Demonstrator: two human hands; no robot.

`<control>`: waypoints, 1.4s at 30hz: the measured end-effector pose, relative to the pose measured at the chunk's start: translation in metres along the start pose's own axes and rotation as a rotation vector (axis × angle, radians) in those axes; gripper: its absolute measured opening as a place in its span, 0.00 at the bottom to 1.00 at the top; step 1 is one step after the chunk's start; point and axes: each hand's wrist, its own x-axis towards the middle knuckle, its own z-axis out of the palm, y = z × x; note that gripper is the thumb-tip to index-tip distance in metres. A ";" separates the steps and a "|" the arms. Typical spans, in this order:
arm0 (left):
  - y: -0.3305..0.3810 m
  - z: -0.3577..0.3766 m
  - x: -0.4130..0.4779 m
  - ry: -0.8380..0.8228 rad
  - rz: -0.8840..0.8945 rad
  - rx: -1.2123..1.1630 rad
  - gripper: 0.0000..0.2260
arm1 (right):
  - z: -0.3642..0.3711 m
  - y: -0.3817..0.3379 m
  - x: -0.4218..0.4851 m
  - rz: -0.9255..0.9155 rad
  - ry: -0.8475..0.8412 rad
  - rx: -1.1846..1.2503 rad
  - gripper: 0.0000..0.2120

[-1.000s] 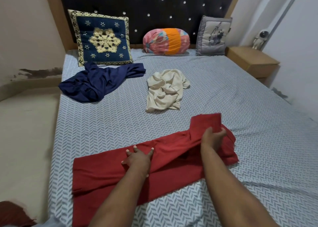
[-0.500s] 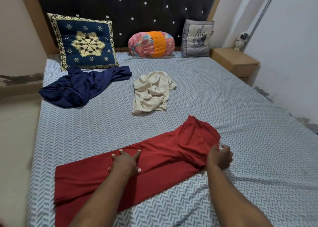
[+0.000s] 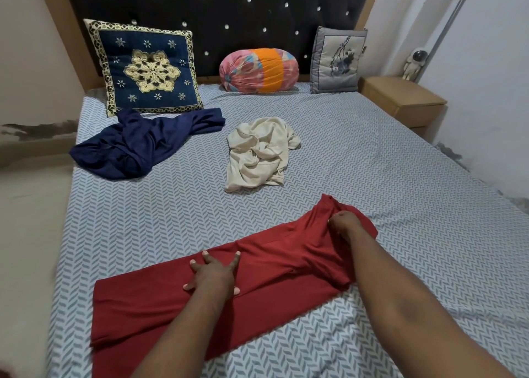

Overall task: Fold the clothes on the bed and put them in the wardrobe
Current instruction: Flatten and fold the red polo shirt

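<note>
A red garment [image 3: 160,303] lies stretched in a long band across the near part of the bed [image 3: 372,160]. My left hand [image 3: 213,273] presses flat on its middle with fingers spread. My right hand [image 3: 345,226] grips the bunched fabric at the garment's right end. Farther back lie a crumpled cream garment [image 3: 257,154] in the middle and a crumpled navy garment [image 3: 137,145] to the left. No wardrobe is in view.
A navy embroidered cushion [image 3: 146,68], a pink and orange bolster [image 3: 259,70] and a grey cushion [image 3: 337,60] lean on the dark headboard. A wooden nightstand [image 3: 400,100] with a small figurine [image 3: 413,64] stands at the right. Walls close in on both sides.
My right hand moved from the bed beside the garment's right end onto that end and took hold of the fabric. My left hand stayed pressed on the middle.
</note>
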 end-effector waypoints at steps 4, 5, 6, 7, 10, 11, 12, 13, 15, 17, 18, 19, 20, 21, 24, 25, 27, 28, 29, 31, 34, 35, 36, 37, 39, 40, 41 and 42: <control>0.003 -0.003 -0.001 -0.009 -0.005 -0.014 0.40 | -0.017 -0.023 -0.013 0.087 -0.077 0.209 0.09; 0.003 -0.003 -0.001 -0.013 -0.007 -0.016 0.40 | -0.020 -0.027 -0.015 0.106 -0.096 0.278 0.07; 0.003 -0.003 -0.002 -0.015 -0.008 -0.020 0.40 | -0.022 -0.030 -0.014 0.115 -0.106 0.352 0.06; 0.003 -0.003 -0.001 -0.016 -0.008 -0.021 0.40 | -0.024 -0.032 -0.015 0.123 -0.109 0.409 0.06; 0.002 -0.002 -0.002 -0.009 -0.004 -0.022 0.40 | -0.029 -0.042 -0.016 0.127 -0.112 0.517 0.07; 0.002 -0.002 -0.002 -0.008 -0.002 -0.023 0.40 | -0.031 -0.046 -0.017 0.120 -0.107 0.527 0.07; 0.002 -0.002 -0.002 -0.008 -0.001 -0.022 0.40 | -0.033 -0.049 -0.018 0.110 -0.107 0.536 0.07; 0.003 -0.003 -0.002 -0.008 -0.001 -0.019 0.40 | -0.036 -0.053 -0.018 0.102 -0.108 0.529 0.08; 0.002 -0.003 -0.002 -0.006 -0.001 -0.011 0.40 | -0.041 -0.057 -0.019 0.087 -0.109 0.519 0.08; 0.002 -0.002 -0.002 -0.006 0.000 -0.011 0.39 | -0.044 -0.060 -0.019 0.076 -0.111 0.549 0.08; 0.002 -0.002 -0.002 -0.005 0.001 -0.012 0.39 | -0.046 -0.060 -0.020 0.067 -0.110 0.572 0.07; 0.002 -0.002 -0.001 -0.005 0.000 -0.015 0.39 | -0.047 -0.059 -0.021 0.048 -0.107 0.591 0.07; 0.002 -0.002 -0.001 -0.006 0.000 -0.017 0.40 | -0.047 -0.057 -0.021 0.023 -0.106 0.607 0.06; 0.002 -0.002 -0.001 -0.006 0.000 -0.018 0.40 | -0.047 -0.053 -0.020 -0.002 -0.104 0.612 0.07; 0.002 -0.002 0.000 -0.013 -0.003 -0.020 0.40 | -0.043 -0.036 -0.014 -0.060 -0.071 0.583 0.10; 0.002 -0.001 0.000 -0.011 -0.003 -0.022 0.40 | -0.043 -0.030 -0.014 -0.076 -0.051 0.598 0.10; 0.002 -0.001 0.001 -0.010 -0.004 -0.019 0.40 | -0.042 -0.019 -0.012 -0.069 -0.009 0.612 0.12; 0.002 -0.001 0.001 -0.014 -0.006 -0.016 0.40 | -0.041 -0.013 -0.012 -0.053 0.004 0.597 0.14; 0.002 -0.001 0.001 -0.019 -0.008 -0.014 0.40 | -0.038 -0.003 -0.010 -0.034 0.017 0.574 0.16; 0.003 0.000 0.002 -0.020 -0.007 -0.015 0.41 | -0.031 0.024 0.002 0.020 0.068 0.516 0.20; 0.002 0.000 0.005 -0.017 -0.006 -0.018 0.41 | -0.032 0.038 -0.010 0.082 0.197 0.295 0.22; 0.002 0.001 0.005 -0.017 -0.007 -0.015 0.41 | -0.034 0.035 -0.018 0.075 0.252 0.201 0.21; 0.002 0.000 0.005 -0.015 -0.005 -0.015 0.41 | -0.035 0.031 -0.025 0.057 0.310 0.123 0.20; 0.002 0.000 0.005 -0.013 -0.005 -0.016 0.41 | -0.034 0.027 -0.031 0.021 0.374 0.072 0.20; 0.002 0.000 0.004 -0.009 -0.007 -0.025 0.41 | -0.031 0.017 -0.037 -0.115 0.462 0.047 0.20; 0.002 0.000 0.005 -0.001 -0.010 -0.030 0.42 | -0.027 0.011 -0.039 -0.218 0.450 0.043 0.19; 0.003 0.000 0.005 0.008 -0.017 -0.033 0.43 | -0.023 0.004 -0.043 -0.336 0.387 0.033 0.17; 0.003 0.000 0.005 0.014 -0.026 -0.033 0.44 | -0.015 -0.002 -0.045 -0.462 0.286 0.010 0.15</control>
